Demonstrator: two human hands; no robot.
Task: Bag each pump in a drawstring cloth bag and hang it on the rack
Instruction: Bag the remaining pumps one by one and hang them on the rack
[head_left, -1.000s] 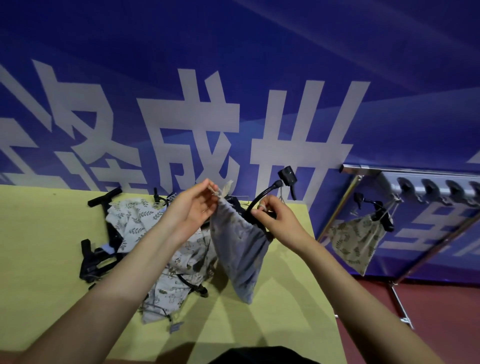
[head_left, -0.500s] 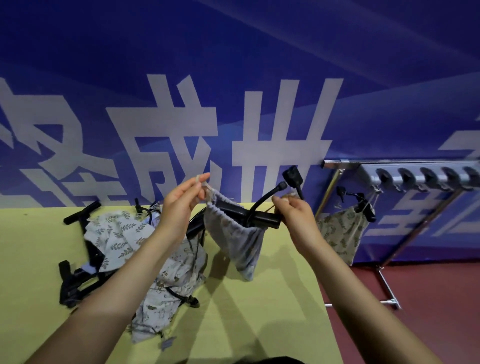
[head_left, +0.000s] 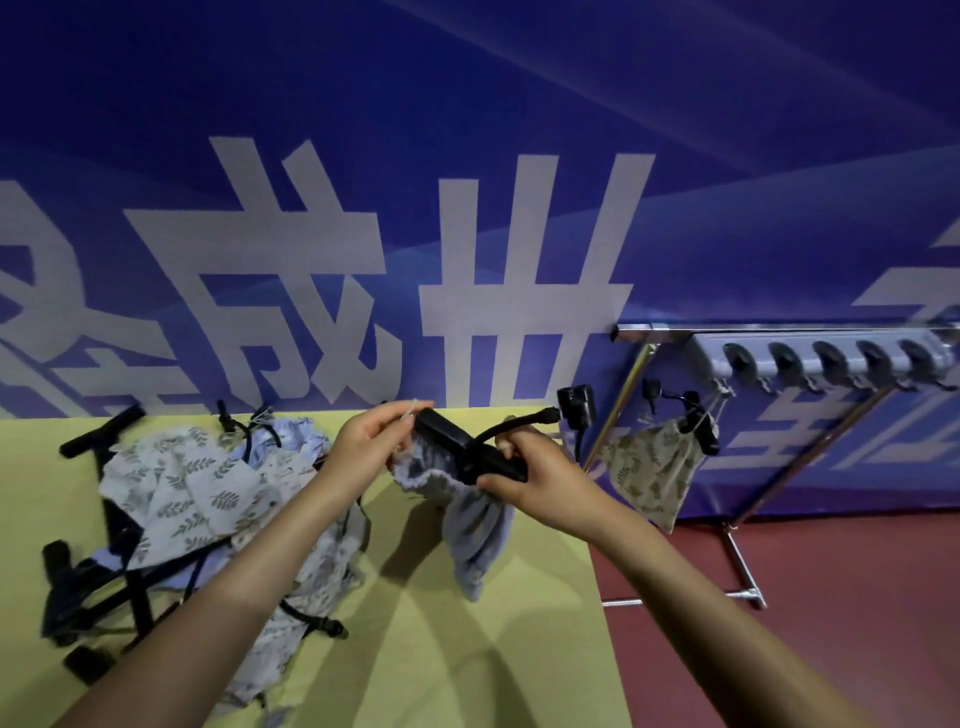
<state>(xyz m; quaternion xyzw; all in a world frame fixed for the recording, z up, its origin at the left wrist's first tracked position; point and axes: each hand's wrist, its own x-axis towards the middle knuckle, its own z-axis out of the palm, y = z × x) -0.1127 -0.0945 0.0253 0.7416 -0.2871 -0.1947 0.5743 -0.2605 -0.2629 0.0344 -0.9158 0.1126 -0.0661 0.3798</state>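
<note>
A grey-blue drawstring bag hangs in the air above the yellow table. A black pump's handle and hose stick out of its gathered mouth. My left hand pinches the white drawstring at the bag's top left. My right hand grips the pump handle and the bag's mouth. To the right, a leaf-print bag with a pump in it hangs from the hook rack.
A pile of leaf-print and blue cloth bags lies on the table's left, mixed with several black pumps. The rack's metal legs stand on the red floor right of the table. A blue banner wall is behind.
The bag's mouth has been drawn tighter around the pump. My hands have come closer together, and the bagged pump has shifted right toward the rack.
</note>
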